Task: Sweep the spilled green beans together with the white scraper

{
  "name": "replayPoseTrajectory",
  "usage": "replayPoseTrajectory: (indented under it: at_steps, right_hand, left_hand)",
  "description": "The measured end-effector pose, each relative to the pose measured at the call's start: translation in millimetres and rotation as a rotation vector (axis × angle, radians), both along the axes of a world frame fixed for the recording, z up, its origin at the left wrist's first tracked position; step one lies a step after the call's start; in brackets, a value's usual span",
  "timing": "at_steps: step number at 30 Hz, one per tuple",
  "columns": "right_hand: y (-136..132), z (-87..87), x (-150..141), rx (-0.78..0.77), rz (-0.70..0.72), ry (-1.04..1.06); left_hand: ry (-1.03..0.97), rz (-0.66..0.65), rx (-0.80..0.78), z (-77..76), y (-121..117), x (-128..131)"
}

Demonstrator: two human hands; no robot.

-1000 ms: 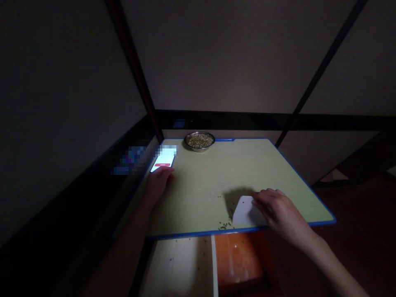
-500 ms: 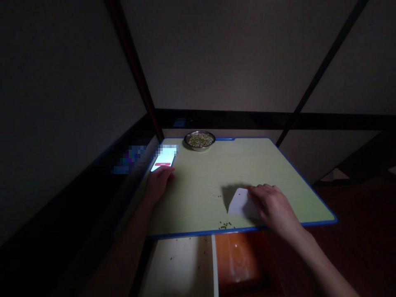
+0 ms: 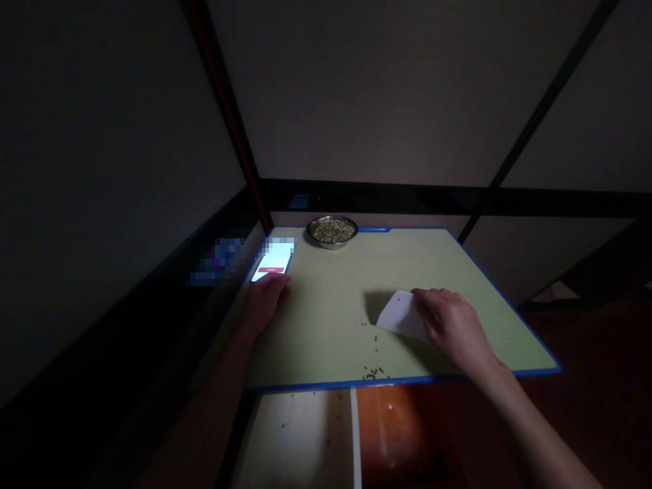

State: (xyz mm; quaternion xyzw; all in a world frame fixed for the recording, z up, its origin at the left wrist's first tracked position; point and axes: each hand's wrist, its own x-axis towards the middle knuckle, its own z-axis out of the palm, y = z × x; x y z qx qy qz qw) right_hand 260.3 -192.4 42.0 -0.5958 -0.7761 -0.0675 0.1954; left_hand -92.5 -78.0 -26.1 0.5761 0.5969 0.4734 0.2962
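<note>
My right hand (image 3: 453, 326) pinches a thin white scraper (image 3: 400, 314) with a rounded corner and a small dark spot. It is tilted just above or against the table's right half; contact at its lower edge is unclear. Small brown-green beans (image 3: 374, 373) lie scattered near the front edge, with a few more left of the scraper. My left hand (image 3: 265, 299) rests at the table's left side, fingers curled in, with nothing visible in them. It is right at the lower end of a lit phone (image 3: 275, 258).
A metal bowl (image 3: 332, 232) of beans in liquid stands at the back of the blue-edged table (image 3: 326, 305). Below the front edge, an open drawer (image 3: 300, 435) holds a few stray beans, beside an orange surface (image 3: 390, 428). Walls close in behind and left.
My right hand has lifted the scraper slightly, away from the front edge. A few beans now show on the table where it was. My left hand stays by the phone.
</note>
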Motion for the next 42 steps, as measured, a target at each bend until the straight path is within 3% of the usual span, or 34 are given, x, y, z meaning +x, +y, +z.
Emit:
replayPoseTrajectory:
  at_steps: [9,21,28,34,42]
  right_hand:
    - [-4,0.3,-40,0.003,-0.034,-0.061]
    - [9,-0.7,-30,0.051,-0.161,-0.113]
    - [-10,-0.5,-36,0.05,-0.139,-0.069]
    - [-1,-9.7,-42,0.06,-0.159,-0.075]
    - [2,0.0,-36,0.053,-0.152,-0.067]
  left_hand:
    - [-0.015,-0.008,0.01,2.8,-2,3]
    - [-0.02,0.003,0.002,3.7,-2,4]
    - [-0.014,-0.007,0.003,6.1,-4,5]
    - [-0.02,-0.022,0.02,4.1,-2,4]
    - [-0.049,-0.013,-0.004,1.9,-2,3]
